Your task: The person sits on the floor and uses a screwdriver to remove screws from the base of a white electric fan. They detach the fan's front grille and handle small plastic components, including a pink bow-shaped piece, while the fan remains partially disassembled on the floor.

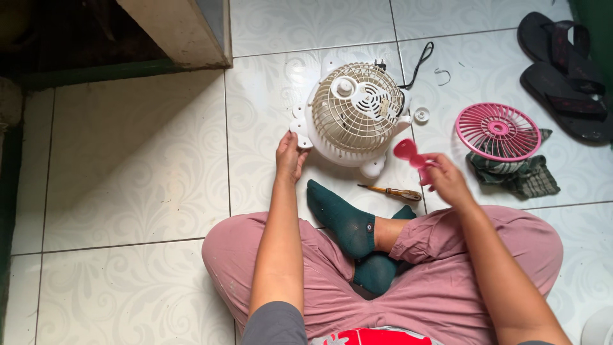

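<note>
On the tiled floor (pixel 134 160) in front of the seated person's crossed legs lies a small cream fan body (pixel 353 115), rear grille up, its face flat to the tiles. The left hand (pixel 290 156) rests on its lower-left edge, fingers curled over the rim of the housing in a light grip that steadies rather than lifts. The right hand (pixel 447 181) is closed around the hub end of a pink fan blade (pixel 408 152), held just off the floor beside the body — one lobe of the blade points up and left, toward the fan.

By the look of things the fan is already taken apart: the pink front grille (pixel 498 131) lies well apart on a green checked cloth (pixel 520 176), a small white knob (pixel 421 115) sits loose just beside the housing, and a wooden-handled screwdriver (pixel 391 191) lies between the fan and the feet, its long axis running left to right with the tip to the left. The blade is off its shaft; grille and knob are unfitted — whether cleaning or reassembly is in hand I cannot tell.

A black power cord (pixel 418 64) trails from the top of the housing, and dark sandals (pixel 565 70) sit at the far right.
</note>
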